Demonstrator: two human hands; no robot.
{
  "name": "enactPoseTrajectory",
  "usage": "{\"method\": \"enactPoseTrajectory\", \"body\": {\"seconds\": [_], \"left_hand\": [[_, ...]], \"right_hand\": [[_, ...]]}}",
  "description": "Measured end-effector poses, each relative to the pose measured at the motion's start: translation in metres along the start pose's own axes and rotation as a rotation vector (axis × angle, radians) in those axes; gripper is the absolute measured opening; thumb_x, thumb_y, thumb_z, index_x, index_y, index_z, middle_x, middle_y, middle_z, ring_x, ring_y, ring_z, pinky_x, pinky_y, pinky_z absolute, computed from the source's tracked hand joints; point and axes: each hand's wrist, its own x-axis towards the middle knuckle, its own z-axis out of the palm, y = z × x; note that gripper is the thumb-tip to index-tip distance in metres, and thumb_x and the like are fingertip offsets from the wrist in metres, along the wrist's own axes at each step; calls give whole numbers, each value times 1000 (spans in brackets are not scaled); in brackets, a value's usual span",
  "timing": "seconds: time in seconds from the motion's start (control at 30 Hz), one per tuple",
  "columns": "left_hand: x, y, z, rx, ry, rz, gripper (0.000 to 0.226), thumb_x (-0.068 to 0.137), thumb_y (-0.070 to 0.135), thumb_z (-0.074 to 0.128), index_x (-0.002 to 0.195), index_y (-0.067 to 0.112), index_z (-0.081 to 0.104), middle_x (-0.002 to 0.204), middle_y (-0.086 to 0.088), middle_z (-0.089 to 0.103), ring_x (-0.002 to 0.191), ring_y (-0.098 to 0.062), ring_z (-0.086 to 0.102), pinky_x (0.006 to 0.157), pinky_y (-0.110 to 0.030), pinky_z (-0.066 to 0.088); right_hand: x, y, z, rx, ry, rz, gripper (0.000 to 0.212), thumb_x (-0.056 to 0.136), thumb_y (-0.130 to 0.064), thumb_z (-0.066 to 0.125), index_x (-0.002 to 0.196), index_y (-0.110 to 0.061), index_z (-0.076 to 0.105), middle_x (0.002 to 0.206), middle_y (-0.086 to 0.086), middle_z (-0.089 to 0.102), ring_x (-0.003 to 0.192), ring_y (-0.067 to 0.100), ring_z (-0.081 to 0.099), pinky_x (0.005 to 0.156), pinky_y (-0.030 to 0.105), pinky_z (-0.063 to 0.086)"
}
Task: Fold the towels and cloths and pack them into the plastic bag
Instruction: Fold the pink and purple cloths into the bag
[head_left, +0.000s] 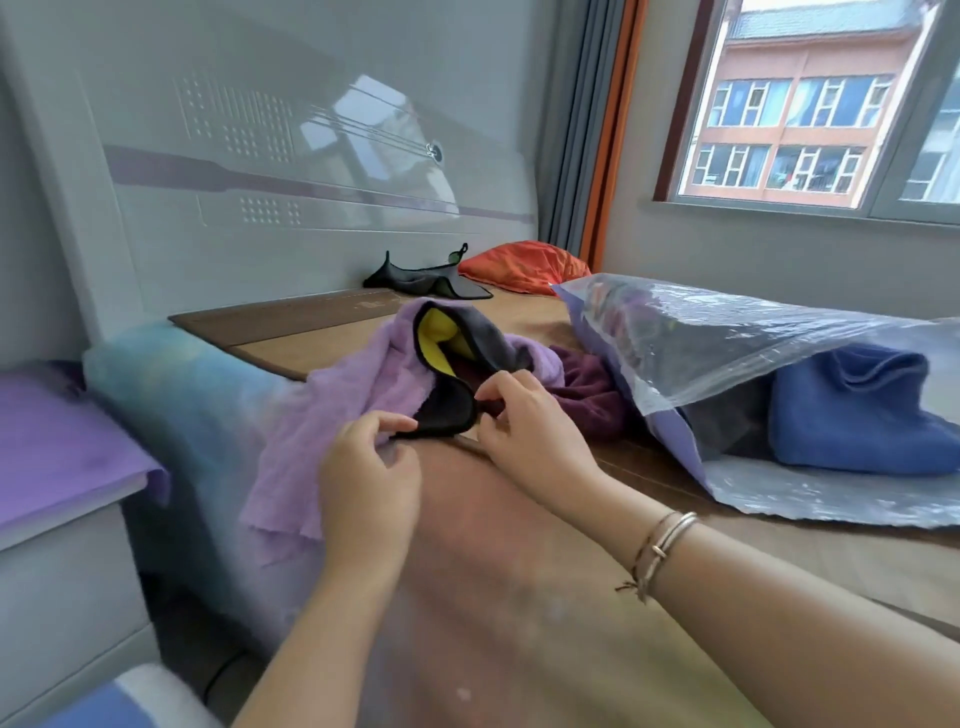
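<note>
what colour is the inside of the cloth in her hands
Yellow inside the grey cloth, black edging; head view.

Bright daylight enters through the window (810, 104) at upper right, and the building outside is crisp and slightly overexposed at the sky. The glossy headboard (291, 156) mirrors the window as a pale glare patch. The clear plastic bag (727, 332) shows scattered white highlights. Shadows are soft and short; the bedside cabinet (62, 571) at left sits dimmer. Wide-angle distortion bends the window frame and headboard edges outward. The near bed surface (493, 597), between the forearms, looks smeared and blurry, as does the lower left corner.
</note>
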Motion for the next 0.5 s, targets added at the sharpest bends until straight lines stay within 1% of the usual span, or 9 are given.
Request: {"method": "enactPoseTrajectory", "body": {"seconds": [0.07, 0.13, 0.2, 0.27, 0.3, 0.33, 0.4, 0.43, 0.5], "left_hand": [[7, -16, -5, 35, -10, -9, 24, 85, -1, 57, 96, 18, 68, 100, 0, 67, 94, -17, 61, 82, -29, 46], [15, -28, -6, 40, -26, -10, 27, 84, -1, 57, 95, 20, 69, 100, 3, 67, 97, -17, 61, 88, -34, 49], [22, -33, -5, 52, -41, 19, 30, 82, -2, 58, 96, 21, 71, 99, 5, 68, 99, -17, 61, 92, -38, 49], [25, -39, -2, 105, -65, 55, 35, 78, -2, 60, 100, 22, 73, 108, 5, 69, 107, -20, 60, 98, -41, 46], [27, -41, 1, 141, -84, 48, 38, 78, 0, 60, 105, 24, 73, 115, 5, 68, 113, -23, 58, 101, -42, 43], [27, -42, 3, 178, -105, 38, 41, 79, 3, 59, 110, 26, 72, 123, 6, 65, 119, -24, 54, 106, -41, 39], [28, -40, 7, 238, -152, -3, 46, 84, 8, 54, 123, 30, 65, 135, 11, 57, 129, -24, 43, 112, -32, 27], [29, -38, 9, 255, -173, -31, 48, 87, 10, 52, 129, 32, 60, 139, 13, 52, 131, -23, 37, 110, -29, 21], [29, -32, 11, 269, -214, -95, 50, 91, 14, 48, 137, 35, 51, 145, 18, 43, 133, -24, 28, 110, -27, 17]], "right_hand": [[29, -6, 16, 32, 62, 89, 36, 89, -21, 56, 124, -18, 51, 123, 4, 47, 105, 23, 55, 79, 34, 46], [53, -10, 25, 21, 112, 174, 48, 90, -21, 57, 135, -19, 39, 132, 8, 42, 113, 27, 51, 82, 37, 44], [74, -10, 29, 7, 145, 226, 61, 90, -19, 59, 143, -21, 29, 140, 10, 38, 115, 32, 52, 83, 39, 45], [90, -7, 32, 34, 151, 274, 72, 87, -15, 60, 148, -25, 23, 144, 9, 38, 114, 33, 55, 86, 40, 46], [97, -5, 33, 52, 152, 297, 70, 86, -13, 60, 146, -24, 27, 141, 11, 42, 112, 33, 57, 87, 40, 47], [104, -1, 34, 76, 155, 316, 60, 84, -11, 58, 140, -20, 38, 133, 13, 52, 106, 33, 61, 86, 40, 50], [111, 3, 32, 146, 180, 340, 31, 82, -10, 48, 111, -13, 56, 105, 16, 68, 83, 31, 69, 78, 42, 57], [112, 4, 31, 190, 211, 332, 26, 79, -12, 43, 101, -14, 57, 96, 15, 70, 76, 31, 70, 73, 45, 58], [109, 4, 23, 252, 300, 303, 27, 77, -14, 41, 100, -13, 55, 93, 9, 66, 78, 29, 66, 72, 45, 56]]}}
